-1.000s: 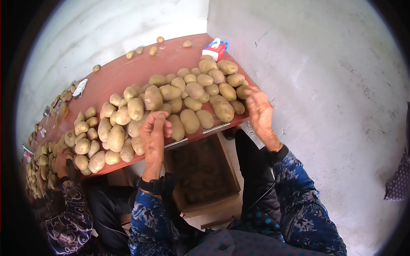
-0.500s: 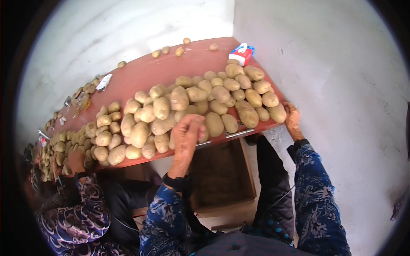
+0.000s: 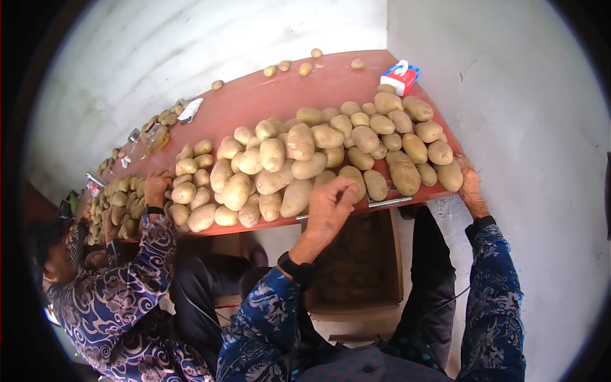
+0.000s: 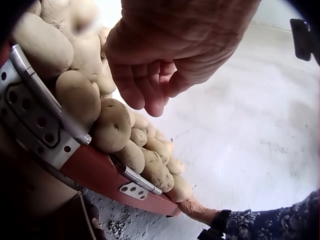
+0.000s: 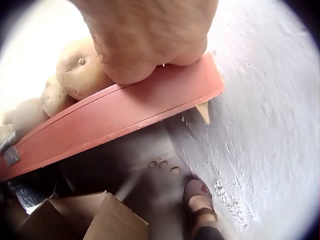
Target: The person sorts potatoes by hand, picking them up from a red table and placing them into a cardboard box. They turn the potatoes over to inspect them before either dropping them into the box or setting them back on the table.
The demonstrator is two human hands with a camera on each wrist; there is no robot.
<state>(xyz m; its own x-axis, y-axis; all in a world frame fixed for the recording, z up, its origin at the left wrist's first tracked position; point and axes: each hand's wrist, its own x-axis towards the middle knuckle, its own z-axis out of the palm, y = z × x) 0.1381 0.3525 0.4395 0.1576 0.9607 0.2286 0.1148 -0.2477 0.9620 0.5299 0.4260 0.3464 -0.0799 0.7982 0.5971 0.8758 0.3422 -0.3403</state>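
Note:
A long heap of potatoes [image 3: 300,141] lies along the front of the red table [image 3: 242,102]. My left hand [image 3: 331,207] hovers at the table's front edge, close over the nearest potatoes. In the left wrist view its fingers [image 4: 155,102] hang loosely curled with nothing between them and the thumb. At the right end of the table my right hand [image 3: 470,184] rests on the corner, beside a large potato [image 3: 449,175]. The heel of that hand lies on the red edge in the right wrist view; its fingertips are hidden there.
An open cardboard box [image 3: 353,309] with potatoes inside stands below the table edge. Metal hinges [image 3: 389,202] sit along that edge. A tissue pack [image 3: 401,77] lies at the back right corner, near the wall. To the left another person's hand [image 3: 156,189] is at the potatoes.
My right hand has come down from above the right-end potatoes to the table corner. The left hand stays loosely curled near the front edge. The head view has swung left.

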